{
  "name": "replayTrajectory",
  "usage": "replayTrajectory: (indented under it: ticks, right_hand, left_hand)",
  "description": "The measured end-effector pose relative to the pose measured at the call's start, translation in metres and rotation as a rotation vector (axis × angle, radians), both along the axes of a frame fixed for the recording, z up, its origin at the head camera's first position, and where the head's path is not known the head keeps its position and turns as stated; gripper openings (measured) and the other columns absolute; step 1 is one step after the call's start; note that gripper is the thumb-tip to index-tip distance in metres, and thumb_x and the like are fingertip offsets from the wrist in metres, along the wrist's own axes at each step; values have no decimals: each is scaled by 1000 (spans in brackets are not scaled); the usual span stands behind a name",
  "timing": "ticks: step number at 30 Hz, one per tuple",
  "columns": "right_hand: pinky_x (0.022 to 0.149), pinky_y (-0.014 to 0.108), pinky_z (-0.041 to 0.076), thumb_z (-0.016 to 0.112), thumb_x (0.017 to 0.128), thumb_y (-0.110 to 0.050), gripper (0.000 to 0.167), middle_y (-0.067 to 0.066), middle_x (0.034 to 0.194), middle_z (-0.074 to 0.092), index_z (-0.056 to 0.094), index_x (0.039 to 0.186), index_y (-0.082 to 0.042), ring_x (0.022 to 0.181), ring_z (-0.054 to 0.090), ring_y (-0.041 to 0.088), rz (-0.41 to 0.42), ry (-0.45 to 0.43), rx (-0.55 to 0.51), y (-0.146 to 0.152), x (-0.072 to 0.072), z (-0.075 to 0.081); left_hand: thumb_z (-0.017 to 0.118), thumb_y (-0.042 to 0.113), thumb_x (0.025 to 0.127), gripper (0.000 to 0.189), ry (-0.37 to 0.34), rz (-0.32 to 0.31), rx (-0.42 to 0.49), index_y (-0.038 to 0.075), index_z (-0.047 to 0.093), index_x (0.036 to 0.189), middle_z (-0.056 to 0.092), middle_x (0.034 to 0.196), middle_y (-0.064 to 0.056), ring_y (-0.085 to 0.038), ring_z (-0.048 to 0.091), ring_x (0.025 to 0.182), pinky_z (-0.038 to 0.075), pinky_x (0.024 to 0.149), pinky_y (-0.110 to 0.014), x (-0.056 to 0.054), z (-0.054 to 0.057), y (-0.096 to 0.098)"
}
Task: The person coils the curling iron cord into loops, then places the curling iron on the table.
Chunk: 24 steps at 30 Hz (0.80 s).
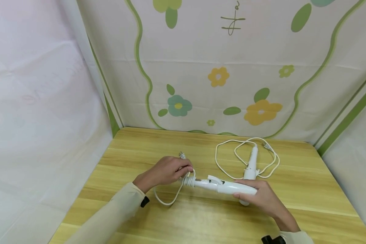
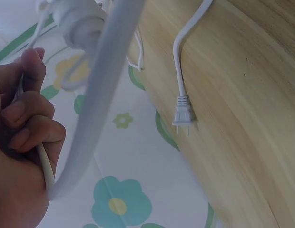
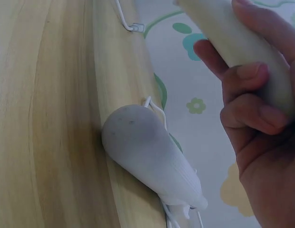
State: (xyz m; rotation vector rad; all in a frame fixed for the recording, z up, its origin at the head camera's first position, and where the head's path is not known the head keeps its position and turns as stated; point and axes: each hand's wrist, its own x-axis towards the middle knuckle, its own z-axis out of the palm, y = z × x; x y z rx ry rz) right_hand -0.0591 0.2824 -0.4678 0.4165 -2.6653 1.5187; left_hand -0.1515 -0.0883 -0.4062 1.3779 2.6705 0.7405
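A white curling iron (image 1: 202, 184) is held lengthwise above the table. My right hand (image 1: 263, 196) grips its thick rounded end, with the fingers wrapped around it in the right wrist view. Several turns of white cord (image 1: 189, 182) circle the thin end. There my left hand (image 1: 167, 170) pinches the cord, its fingers curled over it in the left wrist view. A loop of the cord hangs under the left hand, and the two-pin plug (image 2: 182, 113) shows beyond it. Behind the right hand lies a second white curling iron (image 1: 252, 162), partly hidden by that hand and the held iron.
The second iron's cord (image 1: 217, 156) spreads in loose loops toward the back of the wooden table (image 1: 134, 145), with its plug (image 1: 266, 145) at the right. A flower-printed cloth (image 1: 189, 81) hangs behind the table, and pale cloth walls stand at both sides.
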Motion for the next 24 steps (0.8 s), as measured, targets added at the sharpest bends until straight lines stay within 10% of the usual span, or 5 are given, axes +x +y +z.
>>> replayTrajectory:
  ticks: [12, 24]
  right_hand:
    - [71, 27, 58, 89, 87, -3, 36, -8, 115, 82, 83, 122, -11, 90, 67, 3, 182, 24, -91, 3, 1, -1]
    - [63, 28, 58, 82, 86, 10, 41, -14, 113, 81, 82, 124, -6, 83, 68, 3, 150, 40, -213, 7, 3, 7]
  left_hand:
    - [55, 27, 117, 24, -82, -127, 34, 20, 76, 108, 70, 78, 8, 5, 44, 62, 44, 69, -20, -6, 0, 3]
    - [59, 21, 115, 23, -384, -120, 206, 14, 80, 110, 75, 89, -1, -1, 56, 71, 52, 70, -23, -11, -18, 2]
